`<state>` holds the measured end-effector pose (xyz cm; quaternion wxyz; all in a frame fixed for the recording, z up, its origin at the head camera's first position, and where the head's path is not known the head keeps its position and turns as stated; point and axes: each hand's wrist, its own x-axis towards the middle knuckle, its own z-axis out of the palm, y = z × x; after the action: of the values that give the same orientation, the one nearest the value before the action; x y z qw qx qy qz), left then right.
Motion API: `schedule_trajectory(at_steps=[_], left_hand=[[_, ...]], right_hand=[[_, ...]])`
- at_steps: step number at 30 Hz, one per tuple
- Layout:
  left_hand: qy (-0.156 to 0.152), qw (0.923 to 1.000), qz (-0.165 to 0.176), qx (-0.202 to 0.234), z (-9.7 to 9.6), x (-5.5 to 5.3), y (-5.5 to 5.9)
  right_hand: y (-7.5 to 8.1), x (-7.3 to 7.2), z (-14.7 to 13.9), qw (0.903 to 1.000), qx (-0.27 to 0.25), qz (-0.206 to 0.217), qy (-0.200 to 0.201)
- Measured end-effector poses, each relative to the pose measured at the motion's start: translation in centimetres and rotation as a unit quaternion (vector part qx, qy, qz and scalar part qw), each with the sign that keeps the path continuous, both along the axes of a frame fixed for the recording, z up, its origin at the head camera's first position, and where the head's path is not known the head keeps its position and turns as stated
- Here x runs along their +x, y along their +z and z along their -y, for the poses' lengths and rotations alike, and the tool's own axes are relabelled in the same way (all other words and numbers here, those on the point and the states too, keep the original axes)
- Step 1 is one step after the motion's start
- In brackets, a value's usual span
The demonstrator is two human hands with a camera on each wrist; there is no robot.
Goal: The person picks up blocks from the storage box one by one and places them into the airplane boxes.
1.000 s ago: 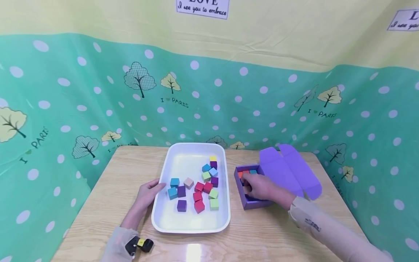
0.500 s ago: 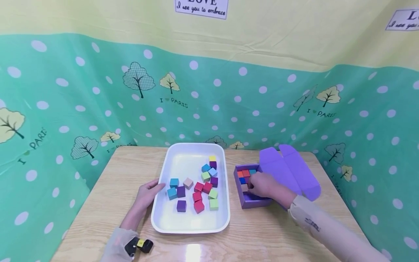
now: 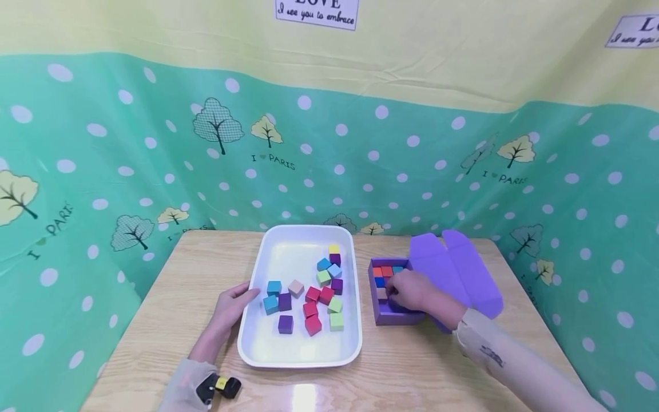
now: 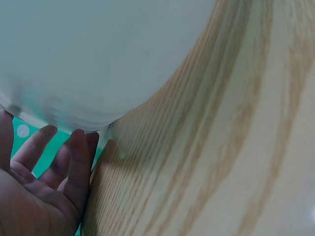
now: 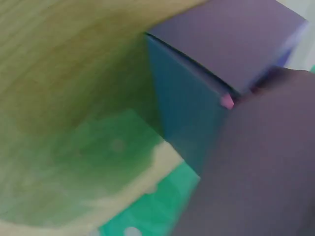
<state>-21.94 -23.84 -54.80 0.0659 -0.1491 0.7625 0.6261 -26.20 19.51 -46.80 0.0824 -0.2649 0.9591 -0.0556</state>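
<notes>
At the left rim of the white tray (image 3: 301,352), my left hand (image 3: 230,306) grips the edge. Its thumb lies over the rim, and in the left wrist view the loosely bent fingers (image 4: 78,162) touch the tray's outer side. My right hand (image 3: 409,290) reaches into the purple box (image 3: 399,318) with its fingers pointing down. Those fingertips are hidden, so whether they pinch a cube cannot be seen. Beside them in the box are an orange cube (image 3: 378,272), a red cube (image 3: 386,272), a teal cube (image 3: 397,269), a blue cube (image 3: 380,282) and a pinkish cube (image 3: 381,293).
Inside the tray lie several loose cubes, among them a red cube (image 3: 313,326), a dark purple cube (image 3: 285,324) and a light green cube (image 3: 336,321). The box's lid (image 3: 448,269) is folded back to the right on the wooden table (image 3: 412,366). A patterned curtain (image 3: 329,160) stands behind.
My right hand has shifted within the box, uncovering the blue and pinkish cubes. The box has turned slightly and its lid has shifted a little. My left hand and the tray stay put.
</notes>
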Motion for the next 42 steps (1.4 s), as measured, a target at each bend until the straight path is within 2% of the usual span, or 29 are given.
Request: schedule_trajectory(at_steps=[4,7,9,11,17,20,24,27,31,34,38,42], left_hand=[[0.001,1.0,0.001,-0.004,0.1,0.1,0.1],[0.004,1.0,-0.003,-0.007,0.2,0.1,0.2],[0.003,1.0,-0.003,-0.006,0.1,0.1,0.2],[0.001,1.0,-0.003,-0.006,0.0,0.1,0.2],[-0.003,1.0,-0.004,0.004,-0.2,0.2,-0.1],[-0.002,1.0,-0.001,0.004,-0.3,0.2,-0.2],[-0.001,1.0,0.001,0.0,-0.1,0.1,-0.1],[-0.001,1.0,-0.002,-0.001,0.1,0.0,0.0],[-0.001,1.0,-0.004,-0.001,0.0,-0.1,0.1],[-0.002,1.0,-0.002,0.001,0.0,-0.2,0.1],[0.0,1.0,0.001,0.0,-0.1,-0.3,-0.1],[0.0,1.0,0.002,-0.003,0.0,-0.2,-0.3]], right_hand=[[3.2,0.5,1.4,0.9991,-0.038,-0.016,0.007],[5.7,0.5,3.6,0.9978,-0.066,-0.008,0.002],[6.6,0.1,5.2,0.9971,-0.076,-0.005,0.008],[6.8,-0.6,6.9,0.9966,-0.081,0.0,0.016],[5.3,-3.6,11.7,0.9929,-0.108,0.04,0.029],[4.5,-4.9,13.8,0.9939,-0.101,0.038,0.026],[3.7,-6.2,16.0,0.9973,-0.065,0.034,-0.011],[2.9,-7.0,17.3,0.9952,-0.046,0.062,-0.061],[1.6,-7.8,18.1,0.9892,-0.017,0.085,-0.118],[0.8,-8.1,18.6,0.9865,0.009,0.081,-0.142],[0.2,-8.1,19.0,0.9855,0.039,0.066,-0.152],[0.0,-8.0,19.4,0.985,0.042,0.06,-0.156]])
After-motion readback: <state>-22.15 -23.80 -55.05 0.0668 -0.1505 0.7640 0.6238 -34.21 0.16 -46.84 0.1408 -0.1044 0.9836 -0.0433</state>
